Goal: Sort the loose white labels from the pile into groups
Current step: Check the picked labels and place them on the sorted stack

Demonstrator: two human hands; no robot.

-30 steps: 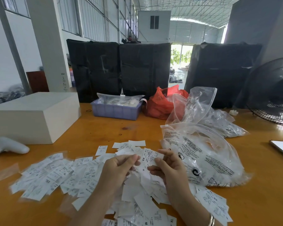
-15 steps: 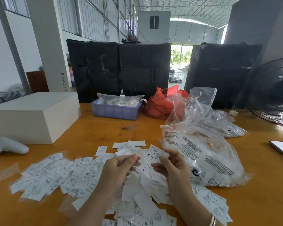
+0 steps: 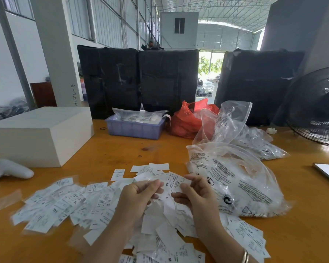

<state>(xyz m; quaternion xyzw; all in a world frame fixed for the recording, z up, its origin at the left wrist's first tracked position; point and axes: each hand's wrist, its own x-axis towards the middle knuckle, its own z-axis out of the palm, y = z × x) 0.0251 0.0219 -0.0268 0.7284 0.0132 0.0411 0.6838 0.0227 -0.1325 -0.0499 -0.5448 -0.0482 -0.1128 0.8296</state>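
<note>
Left hand point(image 3: 139, 194) and right hand point(image 3: 196, 194) together pinch labels point(image 3: 174, 184) above pile point(image 3: 160, 221) on worktop point(image 3: 106, 154).

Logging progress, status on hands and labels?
Both hands pinching XS label above pile. Sorted spread at left. Nothing in the way.

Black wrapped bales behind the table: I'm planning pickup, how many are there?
3. The left bale and the middle bale stand side by side behind the purple tray; the right bale stands apart behind the clear bags. More may be hidden.
</note>
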